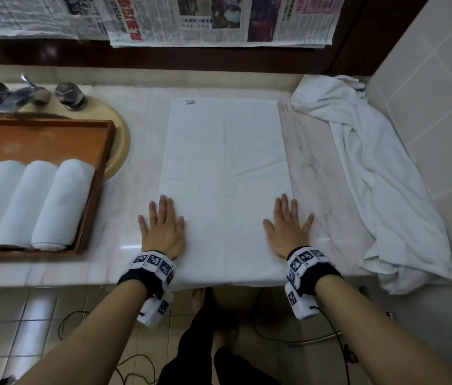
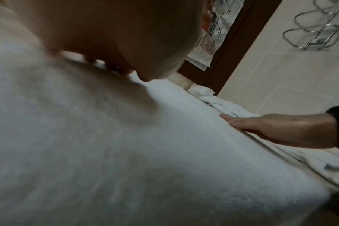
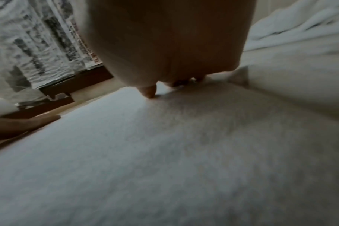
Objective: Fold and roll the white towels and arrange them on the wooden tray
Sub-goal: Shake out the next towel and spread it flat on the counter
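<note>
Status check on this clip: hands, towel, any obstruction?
Left hand and right hand open, flat on folded towel. Rolls already in tray. Loose towel at right, not obstructing.

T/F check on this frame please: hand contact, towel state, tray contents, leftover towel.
1. Both hands, left hand and right hand, press flat on the folded white towel. True.
2. The rectangular wooden tray holds no towels. False: rolled white towels lie side by side in it.
3. A crumpled white towel lies right of the folded one. True.
4. The folded towel is already half rolled. False: it lies flat on the white marble counter.
5. The tray sits right of the hands. False: left, over the beige sink.
</note>
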Motion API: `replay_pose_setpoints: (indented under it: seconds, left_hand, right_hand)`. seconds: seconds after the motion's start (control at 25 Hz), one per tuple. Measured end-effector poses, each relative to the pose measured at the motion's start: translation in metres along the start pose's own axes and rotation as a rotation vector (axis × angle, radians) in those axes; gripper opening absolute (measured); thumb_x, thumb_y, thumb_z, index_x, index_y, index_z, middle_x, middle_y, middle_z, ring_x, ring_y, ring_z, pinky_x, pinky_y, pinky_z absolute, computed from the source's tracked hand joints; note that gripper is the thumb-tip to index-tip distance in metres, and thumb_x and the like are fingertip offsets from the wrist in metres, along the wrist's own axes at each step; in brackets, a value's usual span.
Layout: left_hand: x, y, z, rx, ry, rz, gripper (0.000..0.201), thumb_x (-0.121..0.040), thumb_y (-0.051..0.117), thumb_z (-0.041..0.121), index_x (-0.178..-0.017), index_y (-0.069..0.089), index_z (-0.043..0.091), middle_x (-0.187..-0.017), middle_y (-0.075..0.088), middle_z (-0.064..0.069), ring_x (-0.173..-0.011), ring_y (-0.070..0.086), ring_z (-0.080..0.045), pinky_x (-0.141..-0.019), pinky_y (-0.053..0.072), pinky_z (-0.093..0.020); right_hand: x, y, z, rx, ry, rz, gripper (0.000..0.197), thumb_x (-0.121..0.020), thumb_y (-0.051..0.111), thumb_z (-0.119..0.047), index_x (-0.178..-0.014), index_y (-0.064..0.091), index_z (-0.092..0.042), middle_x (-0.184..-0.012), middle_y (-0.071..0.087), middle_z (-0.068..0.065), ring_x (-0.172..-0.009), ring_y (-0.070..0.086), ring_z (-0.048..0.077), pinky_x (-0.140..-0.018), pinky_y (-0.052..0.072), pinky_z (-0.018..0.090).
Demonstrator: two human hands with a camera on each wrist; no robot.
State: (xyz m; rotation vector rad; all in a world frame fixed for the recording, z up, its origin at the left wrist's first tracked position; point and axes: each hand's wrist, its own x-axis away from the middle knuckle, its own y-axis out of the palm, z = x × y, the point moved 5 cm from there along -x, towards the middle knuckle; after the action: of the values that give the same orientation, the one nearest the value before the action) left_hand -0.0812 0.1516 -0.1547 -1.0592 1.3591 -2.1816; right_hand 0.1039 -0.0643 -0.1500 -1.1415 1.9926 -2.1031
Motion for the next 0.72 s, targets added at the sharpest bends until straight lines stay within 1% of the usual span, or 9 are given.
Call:
replay_pose_setpoints:
  seconds: [0.04, 0.08, 0.12, 0.16, 0.2, 0.28, 0.4, 0.6, 0.72]
  left_hand:
    - [0.005, 0.002, 0.01, 0.025, 0.045, 0.003, 0.064, -0.099, 0.004, 0.046, -0.155, -0.006, 0.016, -0.161, -0.016, 0.001, -0.148, -0.015, -0.019, -0.117, -0.013, -0.045]
    - [0.013, 0.009, 0.033, 0.042, 0.155, 0.012, 0.069, -0.095, -0.001, 0.05, -0.155, -0.005, 0.016, -0.161, -0.015, 0.001, -0.148, -0.015, -0.018, -0.116, -0.013, -0.043]
    - [0.022, 0.021, 0.056, 0.041, 0.256, 0.003, 0.074, -0.09, -0.007, 0.052, -0.155, -0.004, 0.018, -0.16, -0.015, 0.003, -0.148, -0.014, -0.016, -0.117, -0.013, -0.041]
    - [0.028, 0.032, 0.071, 0.027, 0.314, 0.01, 0.075, -0.087, -0.01, 0.052, -0.155, -0.004, 0.02, -0.16, -0.016, 0.006, -0.148, -0.015, -0.014, -0.117, -0.014, -0.04]
    - [0.033, 0.042, 0.074, -0.012, 0.327, 0.037, 0.073, -0.089, -0.01, 0.051, -0.155, -0.005, 0.022, -0.16, -0.016, 0.008, -0.147, -0.017, -0.012, -0.118, -0.015, -0.039]
    - [0.033, 0.045, 0.061, -0.088, 0.28, 0.127, 0.064, -0.096, -0.001, 0.047, -0.155, -0.003, 0.025, -0.161, -0.012, 0.009, -0.147, -0.016, -0.011, -0.119, -0.014, -0.041]
    - [0.032, 0.041, 0.034, -0.086, 0.223, 0.173, 0.06, -0.1, 0.009, 0.045, -0.155, -0.003, 0.027, -0.161, -0.01, 0.011, -0.148, -0.013, -0.011, -0.119, -0.01, -0.042]
    - [0.03, 0.033, 0.0, -0.061, 0.154, 0.216, 0.06, -0.1, 0.01, 0.045, -0.155, -0.004, 0.027, -0.161, -0.01, 0.01, -0.147, -0.015, -0.009, -0.12, -0.01, -0.042]
    - [0.03, 0.026, -0.014, -0.038, 0.098, 0.209, 0.059, -0.102, 0.011, 0.043, -0.155, -0.007, 0.026, -0.16, -0.014, 0.01, -0.147, -0.016, -0.01, -0.119, -0.013, -0.044]
  right_hand:
    - [0.007, 0.001, -0.012, -0.009, -0.051, 0.032, 0.062, -0.103, 0.02, -0.039, -0.154, -0.009, -0.017, -0.16, -0.02, -0.005, -0.147, -0.018, 0.017, -0.112, -0.013, 0.06]
    - [0.015, 0.005, -0.035, -0.022, -0.174, 0.062, 0.061, -0.103, 0.022, -0.035, -0.155, -0.005, -0.017, -0.161, -0.016, -0.004, -0.148, -0.016, 0.016, -0.114, -0.012, 0.061]
    - [0.025, 0.012, -0.058, -0.028, -0.295, 0.071, 0.058, -0.104, 0.022, -0.032, -0.155, -0.002, -0.017, -0.162, -0.013, -0.005, -0.148, -0.015, 0.015, -0.115, -0.008, 0.061]
    - [0.032, 0.021, -0.074, -0.031, -0.384, 0.078, 0.057, -0.104, 0.021, -0.031, -0.155, 0.0, -0.019, -0.162, -0.012, -0.006, -0.148, -0.015, 0.014, -0.116, -0.004, 0.059]
    - [0.036, 0.03, -0.079, -0.012, -0.424, 0.094, 0.056, -0.104, 0.02, -0.033, -0.155, 0.0, -0.021, -0.162, -0.012, -0.007, -0.148, -0.015, 0.013, -0.117, -0.002, 0.056]
    - [0.032, 0.037, -0.064, 0.038, -0.395, 0.196, 0.057, -0.102, 0.018, -0.041, -0.155, 0.003, -0.025, -0.162, -0.007, -0.008, -0.148, -0.011, 0.013, -0.118, -0.002, 0.053]
    - [0.032, 0.04, -0.042, 0.051, -0.366, 0.273, 0.06, -0.098, 0.018, -0.046, -0.155, 0.012, -0.027, -0.163, 0.002, -0.006, -0.15, -0.002, 0.016, -0.119, 0.003, 0.053]
    - [0.028, 0.038, -0.018, 0.065, -0.308, 0.303, 0.062, -0.098, 0.01, -0.047, -0.156, 0.009, -0.025, -0.163, -0.005, -0.005, -0.149, -0.007, 0.016, -0.12, 0.001, 0.05]
    - [0.028, 0.035, -0.002, 0.064, -0.259, 0.287, 0.063, -0.097, 0.007, -0.05, -0.156, 0.007, -0.027, -0.163, -0.006, -0.006, -0.149, -0.008, 0.016, -0.119, -0.001, 0.051]
